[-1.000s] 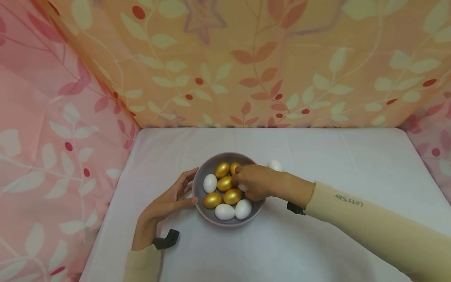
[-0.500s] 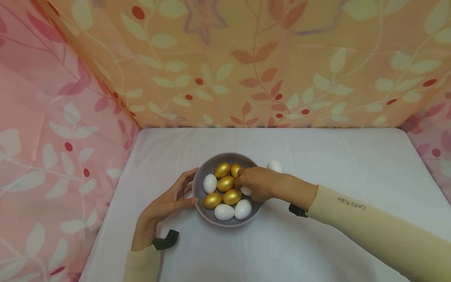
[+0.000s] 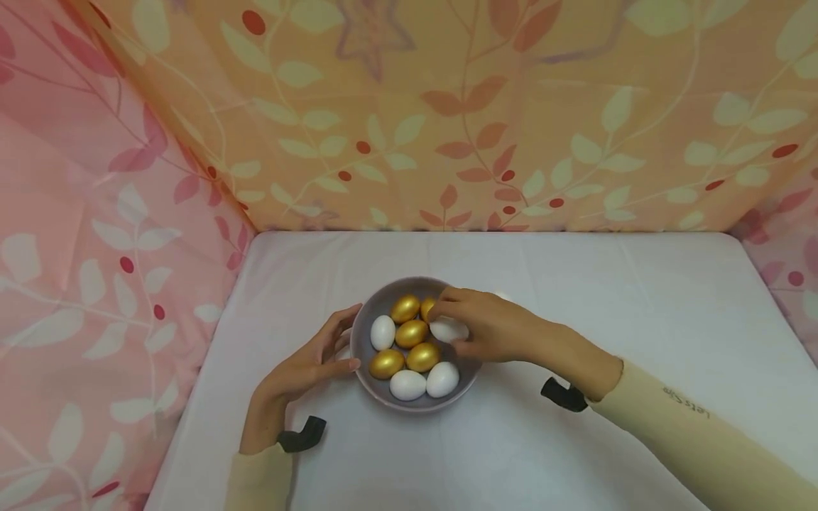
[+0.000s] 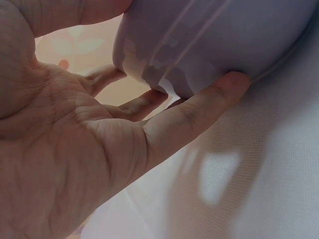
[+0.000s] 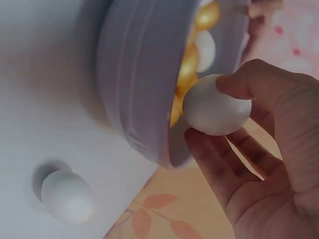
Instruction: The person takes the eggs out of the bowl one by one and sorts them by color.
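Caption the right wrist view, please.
Right hand holding a white egg at the mouth of the bowl, another egg outside.

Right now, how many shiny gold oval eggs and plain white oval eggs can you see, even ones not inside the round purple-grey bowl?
Gold eggs: 5, all in the bowl
White eggs: 5 (3 resting in the bowl, 1 pinched in the right fingers, 1 on the white cloth)
Total: 10 eggs in sight
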Demonstrator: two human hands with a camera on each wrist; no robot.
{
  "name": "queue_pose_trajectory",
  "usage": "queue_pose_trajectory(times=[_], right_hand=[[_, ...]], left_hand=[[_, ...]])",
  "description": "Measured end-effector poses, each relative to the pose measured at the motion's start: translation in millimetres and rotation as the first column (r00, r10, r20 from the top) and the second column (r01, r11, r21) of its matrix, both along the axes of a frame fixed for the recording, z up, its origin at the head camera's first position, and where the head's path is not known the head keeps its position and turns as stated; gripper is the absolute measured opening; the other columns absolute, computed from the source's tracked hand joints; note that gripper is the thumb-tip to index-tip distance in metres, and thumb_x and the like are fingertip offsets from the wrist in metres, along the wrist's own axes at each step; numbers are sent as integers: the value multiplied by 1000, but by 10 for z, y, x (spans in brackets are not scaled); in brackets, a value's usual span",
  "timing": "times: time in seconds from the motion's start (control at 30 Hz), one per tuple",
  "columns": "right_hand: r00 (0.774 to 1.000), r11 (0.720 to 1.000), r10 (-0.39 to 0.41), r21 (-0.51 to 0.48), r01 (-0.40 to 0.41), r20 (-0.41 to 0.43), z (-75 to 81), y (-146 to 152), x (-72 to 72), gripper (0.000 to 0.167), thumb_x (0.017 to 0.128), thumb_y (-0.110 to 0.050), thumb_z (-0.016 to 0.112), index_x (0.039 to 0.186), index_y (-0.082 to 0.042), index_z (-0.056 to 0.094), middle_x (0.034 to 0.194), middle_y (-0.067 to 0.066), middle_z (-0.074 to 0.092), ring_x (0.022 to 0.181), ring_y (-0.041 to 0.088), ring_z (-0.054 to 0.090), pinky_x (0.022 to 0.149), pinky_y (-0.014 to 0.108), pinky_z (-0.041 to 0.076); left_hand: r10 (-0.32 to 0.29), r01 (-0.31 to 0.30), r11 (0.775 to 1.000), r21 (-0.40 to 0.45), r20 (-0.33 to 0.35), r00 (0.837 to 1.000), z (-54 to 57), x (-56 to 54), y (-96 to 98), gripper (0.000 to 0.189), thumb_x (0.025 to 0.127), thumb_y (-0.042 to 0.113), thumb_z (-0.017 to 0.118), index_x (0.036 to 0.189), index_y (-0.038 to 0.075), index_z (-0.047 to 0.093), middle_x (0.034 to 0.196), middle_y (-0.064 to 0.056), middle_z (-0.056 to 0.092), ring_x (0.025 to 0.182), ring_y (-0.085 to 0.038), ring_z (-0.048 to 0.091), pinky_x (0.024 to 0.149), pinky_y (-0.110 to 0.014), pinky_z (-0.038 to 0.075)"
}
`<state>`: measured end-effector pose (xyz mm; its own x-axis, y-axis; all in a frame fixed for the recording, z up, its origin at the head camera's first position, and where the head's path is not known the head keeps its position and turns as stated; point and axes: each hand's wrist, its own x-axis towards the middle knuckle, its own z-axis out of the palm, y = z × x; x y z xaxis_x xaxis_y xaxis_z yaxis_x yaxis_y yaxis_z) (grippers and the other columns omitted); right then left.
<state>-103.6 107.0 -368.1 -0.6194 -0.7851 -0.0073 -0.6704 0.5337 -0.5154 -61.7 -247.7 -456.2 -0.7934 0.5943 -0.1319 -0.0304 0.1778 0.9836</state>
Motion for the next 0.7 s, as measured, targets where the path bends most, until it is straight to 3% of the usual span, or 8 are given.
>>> queue_pose_trajectory(times=[0.17, 0.33, 0.4, 0.5, 0.6, 0.7], right_hand=[[996, 989, -81, -120, 86, 42, -6, 96, 16, 39, 87, -9, 79, 124, -16, 69, 120, -2, 66, 95, 14, 62, 82, 29, 57], [983, 952, -144, -255, 168, 113, -26, 238, 69, 40, 88, -8, 80, 125, -16, 68, 121, -3, 66, 99, 14, 65, 85, 30, 60], [976, 930, -172, -305, 205, 133, -37, 299, 84, 41, 88, -6, 81, 126, -16, 68, 123, -3, 66, 105, 14, 66, 89, 34, 62], [965, 896, -220, -361, 257, 141, -74, 390, 98, 42, 88, -5, 81, 126, -17, 67, 125, -2, 67, 112, 15, 67, 92, 40, 63], [950, 861, -275, -401, 313, 150, -136, 476, 110, 43, 88, -3, 82, 127, -16, 68, 125, 0, 68, 111, 16, 68, 90, 36, 63], [927, 822, -336, -429, 375, 165, -225, 573, 124, 45, 87, -2, 83, 129, -13, 68, 126, 3, 69, 111, 16, 68, 89, 26, 62]], left_hand=[[7, -7, 1000, -12, 1, 1000, -8, 1, -1, 83, 101, 12, 68, 167, 22, 20, 174, -11, 21, 160, -52, 19, 122, -70, 27], [10, -10, 1000, -14, 8, 1000, -12, 0, -4, 84, 100, 12, 69, 167, 25, 19, 175, -9, 21, 161, -50, 18, 123, -69, 25], [12, -12, 1000, -15, 10, 1000, -10, 1, -6, 84, 100, 13, 69, 167, 26, 19, 175, -8, 21, 161, -49, 18, 125, -62, 27], [11, -11, 1000, -11, 10, 1000, -22, 0, -10, 84, 100, 12, 69, 167, 26, 20, 175, -7, 21, 161, -48, 18, 124, -39, 35], [8, -9, 1000, 7, 16, 1000, -35, -2, -17, 84, 100, 10, 68, 167, 26, 20, 174, -8, 22, 161, -49, 18, 116, -20, 38], [-1, 0, 1000, 27, 18, 1000, -45, -9, -19, 83, 101, 8, 66, 167, 23, 20, 174, -10, 21, 160, -50, 18, 114, -17, 40]])
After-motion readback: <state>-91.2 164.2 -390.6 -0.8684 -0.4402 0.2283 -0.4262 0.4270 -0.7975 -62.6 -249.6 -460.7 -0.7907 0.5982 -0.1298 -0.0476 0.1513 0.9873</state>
